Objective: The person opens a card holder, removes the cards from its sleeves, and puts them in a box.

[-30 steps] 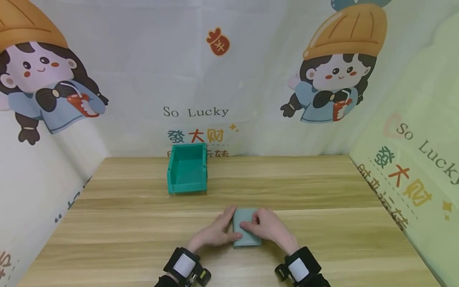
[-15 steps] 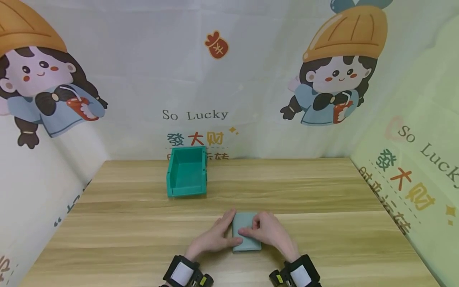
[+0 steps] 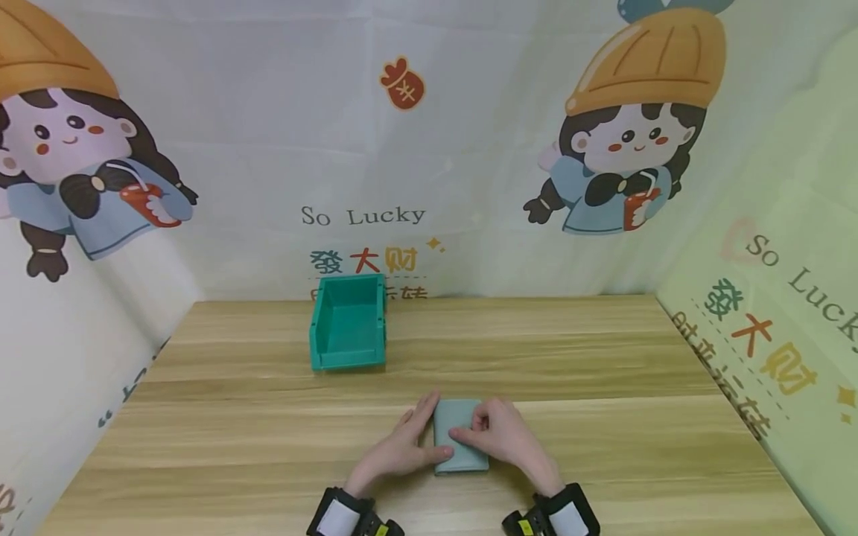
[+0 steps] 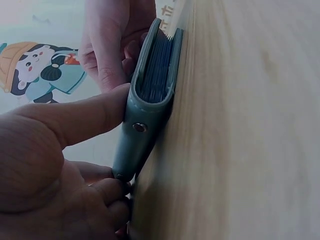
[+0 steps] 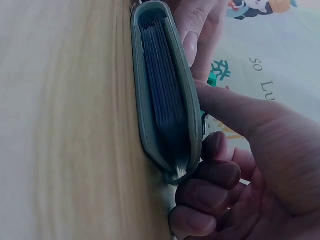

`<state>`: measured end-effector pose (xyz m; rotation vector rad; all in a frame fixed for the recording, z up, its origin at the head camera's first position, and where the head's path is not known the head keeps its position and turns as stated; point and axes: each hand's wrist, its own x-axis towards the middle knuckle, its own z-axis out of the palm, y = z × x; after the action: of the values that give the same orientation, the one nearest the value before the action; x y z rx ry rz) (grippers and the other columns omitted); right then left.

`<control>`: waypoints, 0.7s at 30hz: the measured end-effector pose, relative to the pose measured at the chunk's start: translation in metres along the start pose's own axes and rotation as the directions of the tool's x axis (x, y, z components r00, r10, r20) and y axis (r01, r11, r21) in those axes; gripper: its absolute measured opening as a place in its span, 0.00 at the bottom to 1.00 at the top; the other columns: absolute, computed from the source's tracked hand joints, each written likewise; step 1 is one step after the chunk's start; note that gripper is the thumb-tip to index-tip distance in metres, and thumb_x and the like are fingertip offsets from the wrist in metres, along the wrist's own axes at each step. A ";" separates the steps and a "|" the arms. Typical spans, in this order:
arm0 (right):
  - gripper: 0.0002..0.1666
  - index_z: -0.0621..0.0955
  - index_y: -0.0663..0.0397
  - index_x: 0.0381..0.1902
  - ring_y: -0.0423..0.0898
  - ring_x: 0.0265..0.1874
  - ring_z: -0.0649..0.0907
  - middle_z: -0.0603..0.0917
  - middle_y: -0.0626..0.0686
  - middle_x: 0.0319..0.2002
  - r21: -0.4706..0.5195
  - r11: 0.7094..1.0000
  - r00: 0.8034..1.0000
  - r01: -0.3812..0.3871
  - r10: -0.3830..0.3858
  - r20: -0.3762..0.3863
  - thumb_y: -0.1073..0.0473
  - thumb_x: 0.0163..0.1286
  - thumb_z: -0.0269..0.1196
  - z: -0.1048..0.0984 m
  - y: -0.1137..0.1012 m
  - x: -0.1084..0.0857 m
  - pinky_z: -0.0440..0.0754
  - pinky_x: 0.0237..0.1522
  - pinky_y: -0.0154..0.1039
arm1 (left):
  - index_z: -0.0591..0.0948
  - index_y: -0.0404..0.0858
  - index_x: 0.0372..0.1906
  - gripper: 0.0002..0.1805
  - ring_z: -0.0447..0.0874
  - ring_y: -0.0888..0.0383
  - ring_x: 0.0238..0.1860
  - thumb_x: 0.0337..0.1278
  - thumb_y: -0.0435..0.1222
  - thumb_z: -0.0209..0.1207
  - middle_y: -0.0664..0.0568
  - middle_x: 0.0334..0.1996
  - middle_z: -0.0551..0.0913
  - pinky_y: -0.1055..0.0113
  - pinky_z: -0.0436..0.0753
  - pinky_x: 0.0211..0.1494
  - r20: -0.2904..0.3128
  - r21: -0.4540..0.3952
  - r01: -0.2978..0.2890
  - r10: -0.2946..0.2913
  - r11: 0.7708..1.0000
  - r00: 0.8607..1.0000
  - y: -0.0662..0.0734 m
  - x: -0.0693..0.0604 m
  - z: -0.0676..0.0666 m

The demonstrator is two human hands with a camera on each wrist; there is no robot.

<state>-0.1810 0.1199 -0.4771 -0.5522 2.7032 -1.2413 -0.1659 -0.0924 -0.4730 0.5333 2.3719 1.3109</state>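
A pale blue-green card holder (image 3: 453, 418) lies on the wooden table between both hands. Its spine, with a small metal rivet (image 4: 139, 127), faces my left hand in the left wrist view. A stack of thin, dark-looking sleeves (image 5: 165, 85) shows between its covers. My left hand (image 3: 402, 447) holds the spine side, thumb on the top cover and fingers along the edge. On the opposite side, my right hand (image 3: 508, 435) grips the card holder's edge, its thumb on the cover and the other fingers curled beside it. Part of the right edge is hidden by those fingers.
Behind the hands, a green open-topped bin (image 3: 349, 324) stands near the back of the table (image 3: 570, 357), left of the middle. Printed cloth walls (image 3: 469, 149) enclose the back and sides.
The head view has shifted slightly, so the table and hands appear a little lower. Both hands keep nearly the same hold, and the card holder stays closed on the table.
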 end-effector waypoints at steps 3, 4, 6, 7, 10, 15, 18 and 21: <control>0.25 0.75 0.52 0.13 0.31 0.12 0.63 0.67 0.38 0.12 0.026 1.000 1.000 -0.002 0.001 0.016 0.49 0.64 0.70 -0.001 0.003 0.000 0.58 0.18 0.27 | 0.49 0.30 0.79 0.50 0.41 0.28 0.79 0.62 0.43 0.65 0.27 0.78 0.46 0.32 0.45 0.77 -0.009 -0.006 0.002 -0.002 1.000 1.000 -0.001 0.000 0.001; 0.25 0.75 0.52 0.14 0.32 0.12 0.63 0.67 0.38 0.12 0.036 0.999 1.000 -0.005 0.004 0.022 0.49 0.65 0.70 -0.001 0.004 0.000 0.57 0.18 0.27 | 0.49 0.30 0.79 0.50 0.41 0.28 0.79 0.62 0.43 0.65 0.27 0.78 0.46 0.32 0.45 0.77 -0.011 -0.010 0.004 -0.004 1.000 1.000 -0.001 0.000 0.001; 0.24 0.75 0.52 0.15 0.32 0.13 0.63 0.67 0.39 0.12 0.053 0.999 0.999 -0.012 0.010 0.030 0.50 0.65 0.69 -0.002 0.005 0.000 0.57 0.18 0.27 | 0.49 0.30 0.79 0.50 0.41 0.27 0.79 0.63 0.43 0.65 0.26 0.78 0.47 0.32 0.44 0.77 -0.015 -0.014 0.005 -0.006 1.000 1.000 -0.002 0.001 0.002; 0.23 0.75 0.52 0.15 0.32 0.13 0.62 0.66 0.39 0.12 0.059 0.998 0.999 -0.012 0.010 0.032 0.50 0.66 0.69 -0.002 0.005 0.000 0.57 0.18 0.27 | 0.49 0.30 0.79 0.50 0.42 0.28 0.79 0.63 0.43 0.64 0.26 0.78 0.47 0.32 0.44 0.77 -0.018 -0.017 0.005 -0.005 1.000 1.000 -0.002 0.000 0.002; 0.23 0.75 0.53 0.15 0.32 0.13 0.62 0.66 0.39 0.13 0.068 0.998 0.999 -0.014 0.012 0.036 0.52 0.67 0.68 -0.002 0.004 0.000 0.57 0.19 0.26 | 0.50 0.29 0.79 0.49 0.42 0.29 0.79 0.63 0.44 0.64 0.26 0.78 0.47 0.34 0.42 0.78 -0.025 -0.020 0.006 -0.006 1.000 1.000 0.000 0.000 0.002; 0.21 0.76 0.54 0.18 0.31 0.16 0.65 0.67 0.39 0.16 0.035 0.999 0.999 0.012 -0.014 0.042 0.54 0.69 0.65 -0.002 0.001 -0.001 0.60 0.22 0.27 | 0.51 0.30 0.79 0.49 0.43 0.29 0.79 0.63 0.44 0.65 0.26 0.78 0.48 0.34 0.44 0.78 -0.044 -0.015 0.023 -0.024 1.000 0.999 0.003 -0.002 0.002; 0.20 0.75 0.54 0.18 0.31 0.18 0.66 0.68 0.39 0.18 0.016 0.999 0.998 0.050 -0.051 0.043 0.56 0.71 0.63 -0.003 0.001 -0.003 0.62 0.23 0.27 | 0.52 0.32 0.79 0.49 0.42 0.28 0.79 0.63 0.44 0.65 0.27 0.78 0.49 0.33 0.45 0.77 -0.055 -0.015 0.041 -0.042 0.999 0.998 0.004 -0.002 0.004; 0.20 0.74 0.54 0.19 0.30 0.19 0.66 0.68 0.39 0.18 0.034 0.996 0.996 0.082 -0.083 0.044 0.58 0.72 0.62 -0.003 0.004 -0.004 0.62 0.24 0.26 | 0.52 0.32 0.79 0.49 0.42 0.29 0.79 0.62 0.45 0.65 0.29 0.78 0.49 0.33 0.44 0.78 -0.061 -0.013 0.047 -0.048 0.999 0.997 0.004 -0.001 0.006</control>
<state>-0.1796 0.1264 -0.4784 -0.6857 2.6429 -1.2731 -0.1617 -0.0861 -0.4727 0.4363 2.4098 1.3377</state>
